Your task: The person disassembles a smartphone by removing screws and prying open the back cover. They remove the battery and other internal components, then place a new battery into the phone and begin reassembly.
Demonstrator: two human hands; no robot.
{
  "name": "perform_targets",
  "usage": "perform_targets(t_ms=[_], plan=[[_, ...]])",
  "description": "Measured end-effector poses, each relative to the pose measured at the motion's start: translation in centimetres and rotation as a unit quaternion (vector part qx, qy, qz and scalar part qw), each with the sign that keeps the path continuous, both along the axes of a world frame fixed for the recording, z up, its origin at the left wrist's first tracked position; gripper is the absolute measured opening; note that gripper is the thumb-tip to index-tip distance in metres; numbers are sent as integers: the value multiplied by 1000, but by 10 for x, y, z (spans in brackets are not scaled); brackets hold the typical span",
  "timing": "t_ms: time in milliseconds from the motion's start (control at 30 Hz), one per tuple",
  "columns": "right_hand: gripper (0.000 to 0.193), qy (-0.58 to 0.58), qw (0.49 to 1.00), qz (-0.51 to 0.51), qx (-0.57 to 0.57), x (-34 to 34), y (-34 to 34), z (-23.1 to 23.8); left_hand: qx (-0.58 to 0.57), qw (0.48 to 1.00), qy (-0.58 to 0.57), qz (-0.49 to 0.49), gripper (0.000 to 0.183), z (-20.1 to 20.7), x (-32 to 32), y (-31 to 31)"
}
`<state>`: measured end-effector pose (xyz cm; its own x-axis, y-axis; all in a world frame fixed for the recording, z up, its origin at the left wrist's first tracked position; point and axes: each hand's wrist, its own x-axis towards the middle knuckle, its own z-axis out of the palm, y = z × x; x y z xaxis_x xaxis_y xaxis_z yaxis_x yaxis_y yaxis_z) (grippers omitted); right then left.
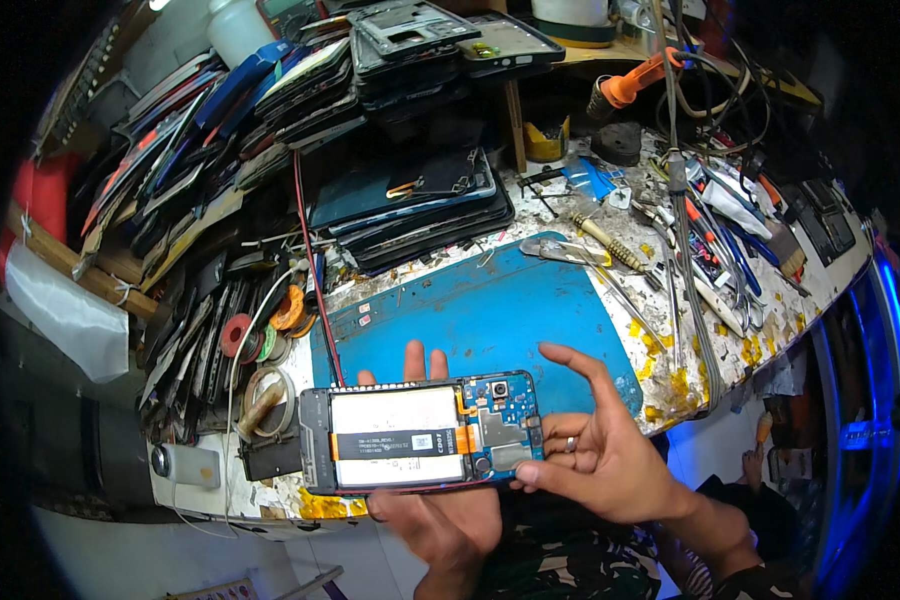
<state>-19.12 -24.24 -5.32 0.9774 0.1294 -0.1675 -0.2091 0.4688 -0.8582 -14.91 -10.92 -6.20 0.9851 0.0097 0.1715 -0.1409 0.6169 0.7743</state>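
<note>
An opened smartphone lies level across my hands, its back cover off. Its white battery with a black label band fills the middle, and the blue circuit board with a camera is at the right end. Orange flex cable runs between battery and board. My left hand cradles the phone from below, with fingertips showing past its far edge. My right hand, with a ring on one finger, holds the right end by the thumb at the near corner; its index finger is raised off the phone.
Below the phone a blue work mat covers the bench. Stacked phone panels stand behind it, more piled at the left. Solder spools sit left. Tweezers, screwdrivers and pliers crowd the right. A soldering iron with orange handle is far right.
</note>
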Motion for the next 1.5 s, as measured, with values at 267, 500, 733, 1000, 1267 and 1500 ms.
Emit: perform_targets(t_ms=[267, 500, 733, 1000, 1267, 1500], plan=[[68, -94, 988, -86, -87, 31, -36, 19, -362, 883, 202, -219, 99, 0, -27, 33], [50, -131, 978, -12, -162, 47, -38, 30, -235, 791, 220, -520, 133, -14, -40, 28], [20, -293, 840, -38, -455, 36, -29, 29, 129, 896, 223, -362, 58, -18, -51, 24], [24, -388, 755, -50, -526, 19, -14, 24, 256, 910, 138, -295, 33, -51, -65, 37], [21, -423, 701, -80, -569, 16, -10, 22, 259, 925, 126, -249, 36, -51, -69, 27], [19, -444, 696, -94, -557, 5, -9, 22, 312, 929, 65, -187, 36, -45, -79, 22]])
